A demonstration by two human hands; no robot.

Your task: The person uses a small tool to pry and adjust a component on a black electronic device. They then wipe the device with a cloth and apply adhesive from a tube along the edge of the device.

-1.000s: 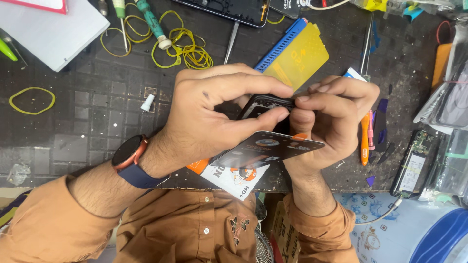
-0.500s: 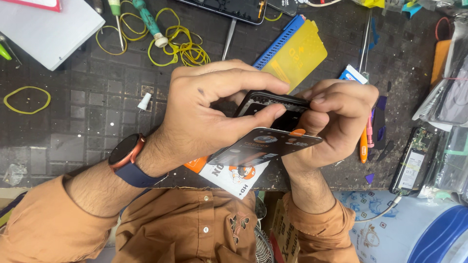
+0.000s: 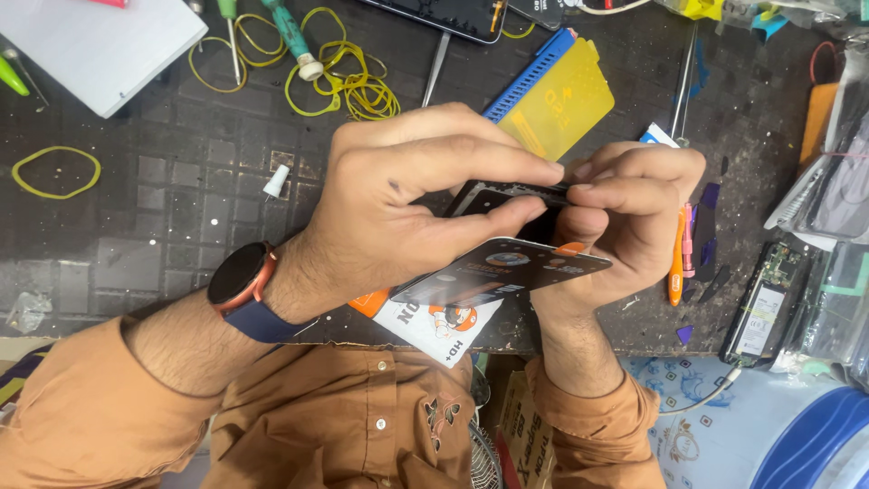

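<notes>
Head view, left hand (image 3: 398, 208) and right hand (image 3: 625, 217) both pinching black phone (image 3: 493, 195) between them.

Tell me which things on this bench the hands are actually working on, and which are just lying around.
In hand:
- left hand and right hand pinching a small black phone part
- dark glossy card held under it

Lying about:
- yellow rubber bands
- green-handled screwdriver
- yellow sheet with blue edge
- white box
- orange pry tool
</notes>
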